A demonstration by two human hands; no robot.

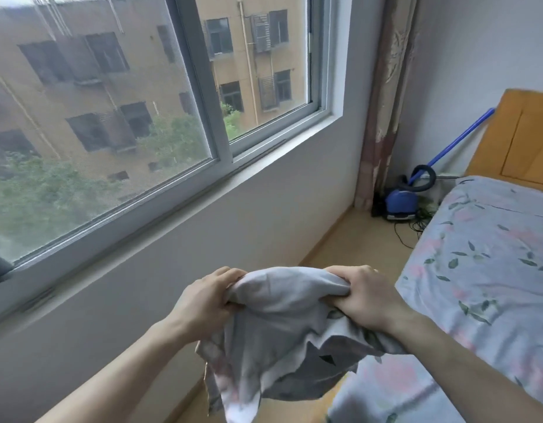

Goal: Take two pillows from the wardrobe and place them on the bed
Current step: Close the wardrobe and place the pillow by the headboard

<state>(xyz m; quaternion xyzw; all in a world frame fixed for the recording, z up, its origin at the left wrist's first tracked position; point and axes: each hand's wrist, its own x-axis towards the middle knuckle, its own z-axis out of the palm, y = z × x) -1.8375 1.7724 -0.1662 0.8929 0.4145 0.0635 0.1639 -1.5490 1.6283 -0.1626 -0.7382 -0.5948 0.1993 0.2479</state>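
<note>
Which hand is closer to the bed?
Right. The right hand grips the pale cloth just beside the bed; the left hand grips it farther toward the window wall.

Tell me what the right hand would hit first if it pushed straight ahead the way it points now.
The right hand, gripping the grey cloth, points forward and slightly left, so probably the white wall beneath the window; depth is unclear.

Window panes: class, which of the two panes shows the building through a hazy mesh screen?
The left pane, nearer the person's left hand. Its view looks grey and grainy, while the right pane by the curtain shows the building sharply.
</note>
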